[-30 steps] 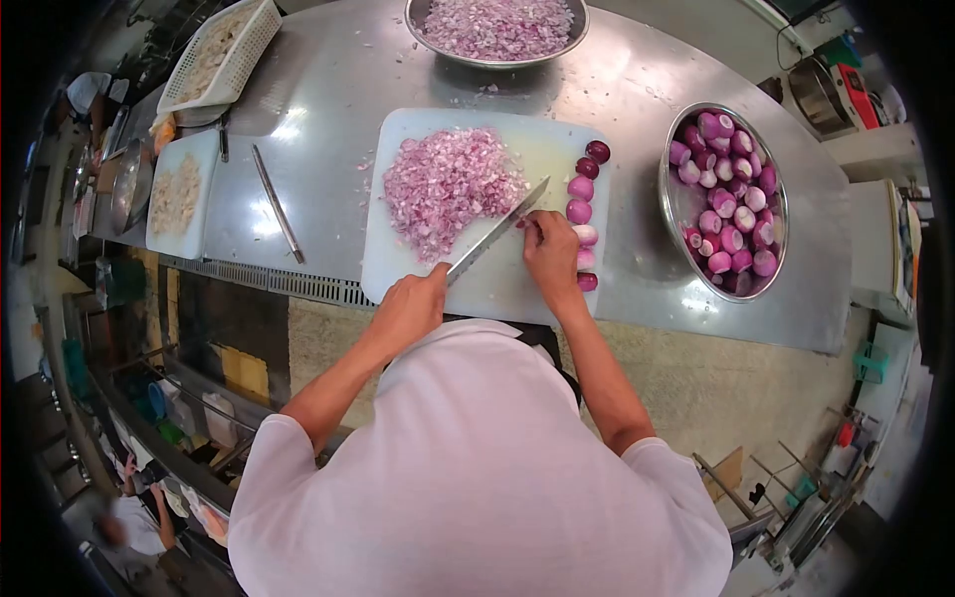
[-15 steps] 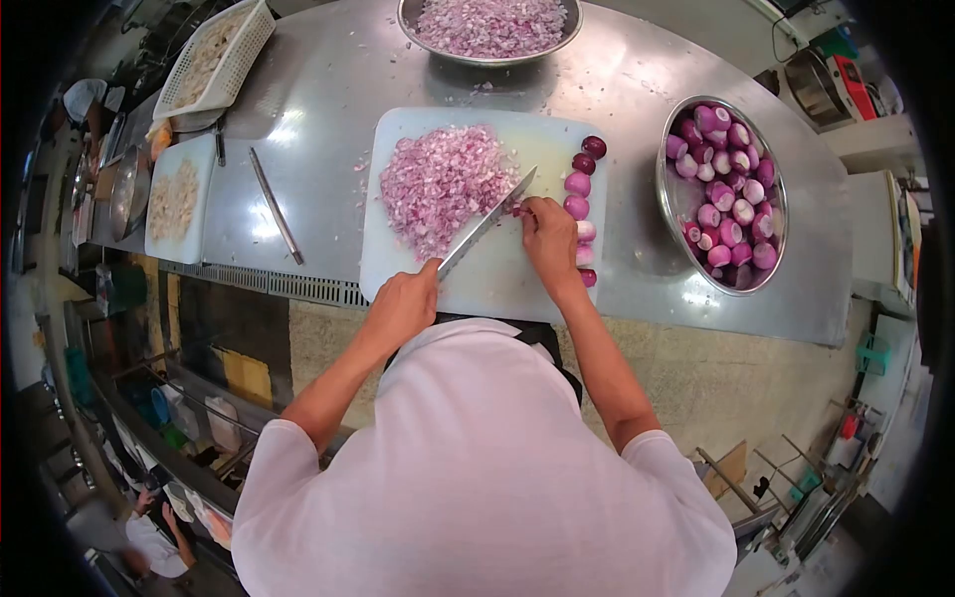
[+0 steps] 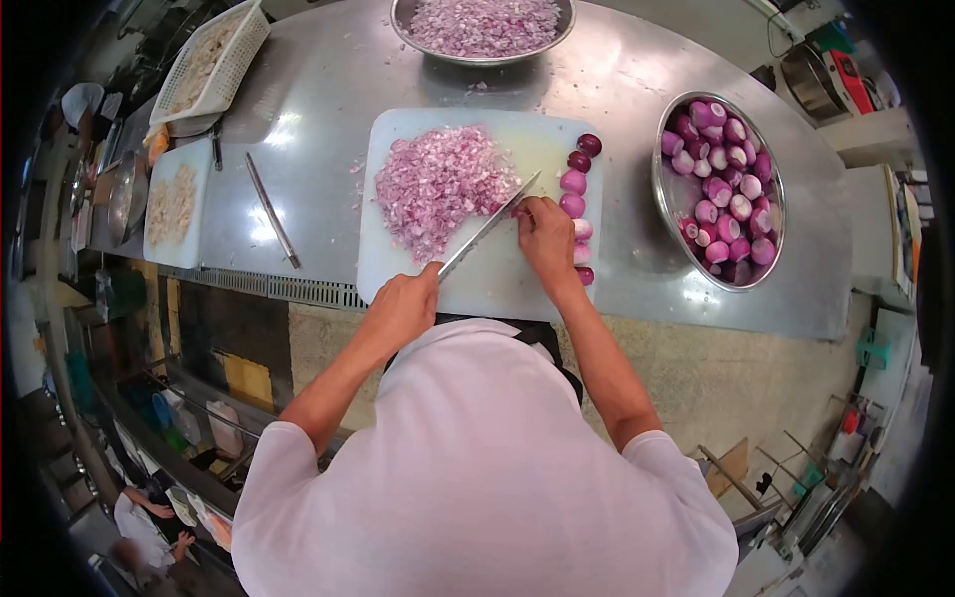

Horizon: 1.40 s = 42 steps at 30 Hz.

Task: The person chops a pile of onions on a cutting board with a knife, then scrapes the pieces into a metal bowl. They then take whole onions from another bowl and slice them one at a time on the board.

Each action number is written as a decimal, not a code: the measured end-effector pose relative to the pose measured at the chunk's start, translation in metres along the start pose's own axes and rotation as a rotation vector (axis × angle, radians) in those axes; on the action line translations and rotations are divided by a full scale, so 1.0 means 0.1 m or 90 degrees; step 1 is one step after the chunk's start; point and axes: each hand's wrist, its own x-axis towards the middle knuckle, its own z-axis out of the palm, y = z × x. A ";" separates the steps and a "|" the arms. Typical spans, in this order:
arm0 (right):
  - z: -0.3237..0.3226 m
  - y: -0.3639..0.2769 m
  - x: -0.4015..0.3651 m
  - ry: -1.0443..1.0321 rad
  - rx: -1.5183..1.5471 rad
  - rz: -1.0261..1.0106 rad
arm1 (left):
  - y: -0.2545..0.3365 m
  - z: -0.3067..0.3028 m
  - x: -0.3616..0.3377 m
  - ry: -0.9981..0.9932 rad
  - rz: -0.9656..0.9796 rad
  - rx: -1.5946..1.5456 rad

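While long knife (image 3: 488, 228) is gripped in L hand (image 3: 401, 310), finely diced pink-wht. onion (image 3: 438, 184) is heaped just beyond, w/ R hand (image 3: 547, 239) curled nr. knife's tip, hold unclear.

Knife (image 3: 487, 227) and onions (image 3: 572, 182) on a white cutting board (image 3: 507, 284).
The long blade slants away rightward, beside a loose heap of chopped onion (image 3: 443, 189); the onions, dark purple to pale pink, line the right edge.
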 end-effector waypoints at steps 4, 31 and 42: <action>0.03 0.01 -0.03 0.006 0.006 -0.007 | 0.01 0.08 0.00 -0.009 0.001 0.014; -1.13 0.05 -0.52 -0.081 -0.024 0.157 | -0.14 0.18 0.16 0.024 0.058 -0.122; -0.73 -0.19 -1.00 -0.116 0.051 0.182 | -0.21 0.07 -0.01 -0.071 0.040 -0.114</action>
